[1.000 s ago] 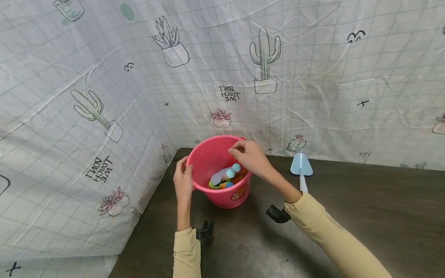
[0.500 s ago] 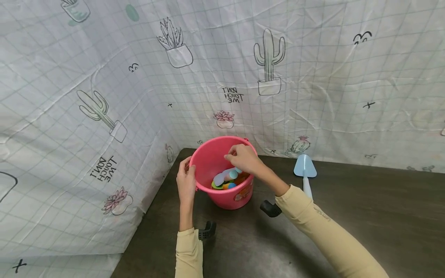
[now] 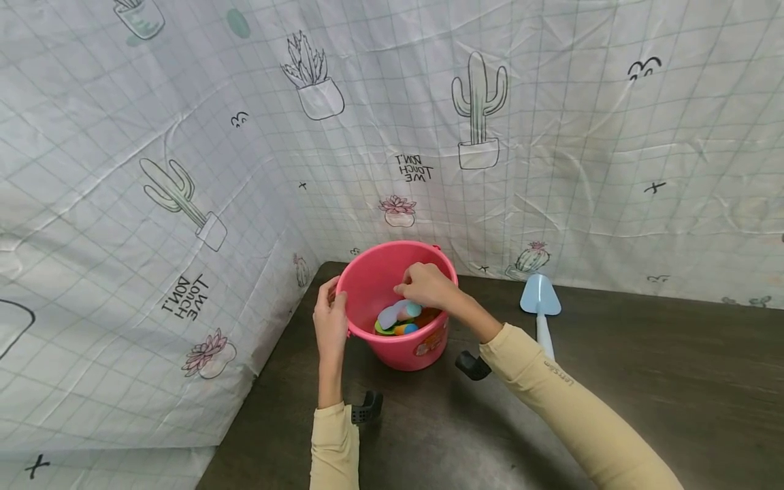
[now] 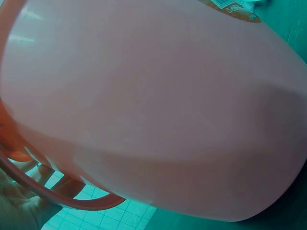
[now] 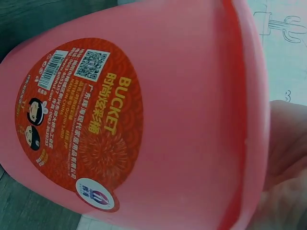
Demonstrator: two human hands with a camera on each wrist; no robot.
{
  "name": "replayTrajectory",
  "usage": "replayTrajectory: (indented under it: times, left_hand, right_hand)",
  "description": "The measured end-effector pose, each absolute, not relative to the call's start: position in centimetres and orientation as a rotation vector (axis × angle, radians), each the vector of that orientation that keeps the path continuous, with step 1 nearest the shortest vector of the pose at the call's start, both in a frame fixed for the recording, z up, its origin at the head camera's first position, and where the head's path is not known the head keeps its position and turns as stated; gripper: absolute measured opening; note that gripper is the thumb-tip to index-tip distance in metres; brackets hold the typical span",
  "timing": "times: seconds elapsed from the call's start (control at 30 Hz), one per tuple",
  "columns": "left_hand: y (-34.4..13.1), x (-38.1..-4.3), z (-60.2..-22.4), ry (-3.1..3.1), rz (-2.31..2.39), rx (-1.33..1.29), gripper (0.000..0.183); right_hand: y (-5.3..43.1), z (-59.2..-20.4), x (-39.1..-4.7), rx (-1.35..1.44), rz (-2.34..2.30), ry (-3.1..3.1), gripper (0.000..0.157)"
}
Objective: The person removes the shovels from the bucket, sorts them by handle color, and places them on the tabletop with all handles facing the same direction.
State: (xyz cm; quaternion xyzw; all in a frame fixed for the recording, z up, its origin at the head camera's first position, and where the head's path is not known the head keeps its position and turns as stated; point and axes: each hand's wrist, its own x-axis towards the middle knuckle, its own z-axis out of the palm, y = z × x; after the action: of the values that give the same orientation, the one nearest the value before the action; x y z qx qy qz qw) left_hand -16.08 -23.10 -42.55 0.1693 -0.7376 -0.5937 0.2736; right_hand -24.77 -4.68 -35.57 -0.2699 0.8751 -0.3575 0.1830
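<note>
The bucket (image 3: 398, 355) stands near the back left corner of the desk (image 3: 643, 388), toys (image 3: 388, 316) inside. The left hand (image 3: 331, 321), as before, is clamped on the rim's left side. The right hand (image 3: 427, 284), higher a second earlier, now reaches lower inside, just above the toys, hiding one of two cyan ends; whether its fingers hold anything cannot be told. The trowel (image 3: 540, 297) (pale blue) lies unmoved near the back edge.

Dark table (image 3: 649, 388), faint wood grain. Pink bucket (image 3: 401, 352) stands toward the back; pale blue shovel (image 3: 540, 301) lies right of it.
</note>
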Motion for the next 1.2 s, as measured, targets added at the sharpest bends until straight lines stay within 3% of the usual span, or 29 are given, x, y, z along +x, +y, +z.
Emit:
replayTrajectory:
  times: [0.3, 1.2]
  left_hand:
    - [-23.0, -16.0, -42.6, -1.994, -1.589, 0.451, 0.036]
    - [-23.2, -16.0, -42.6, -1.985, -1.601, 0.439, 0.037]
  right_hand:
    - [-5.1, -35.9, -25.4, -0.701, -0.941, 2.480, 0.043]
    - [-5.4, -36.6, -25.8, -0.685, -0.897, 2.464, 0.040]
